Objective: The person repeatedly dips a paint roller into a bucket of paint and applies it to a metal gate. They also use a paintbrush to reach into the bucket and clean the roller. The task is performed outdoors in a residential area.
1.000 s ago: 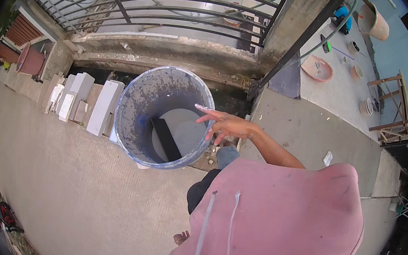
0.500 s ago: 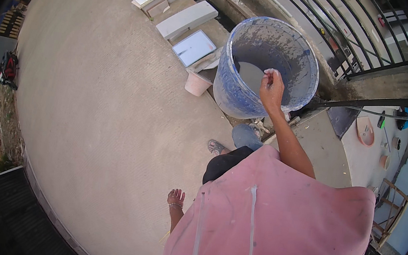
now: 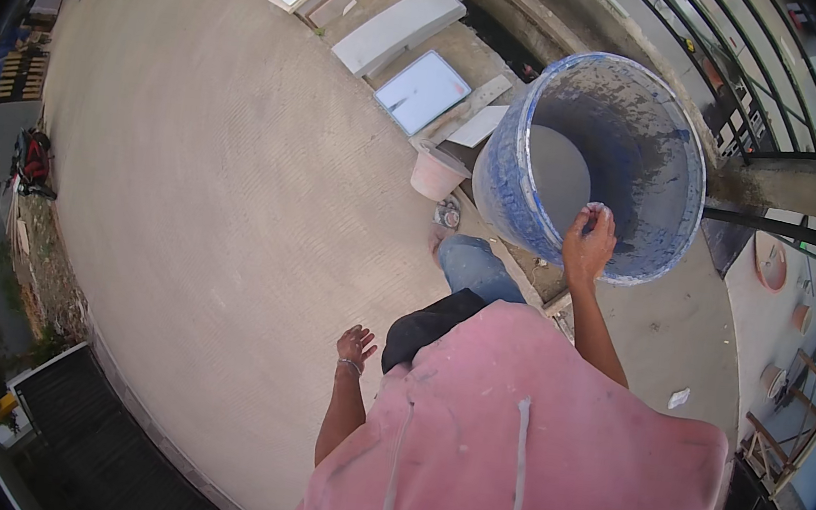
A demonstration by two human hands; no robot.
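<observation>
We hold our right hand over the near rim of the blue barrel.
Going left to right: our left hand hangs bare, fingers apart, well left of the barrel and nearer us; the grey slab and pale panel lie left of the barrel; the pink bucket stands just left of it; grey liquid sits inside; our right fingers are curled together, though we cannot tell whether they grip anything; the basin rests well right of the barrel.
</observation>
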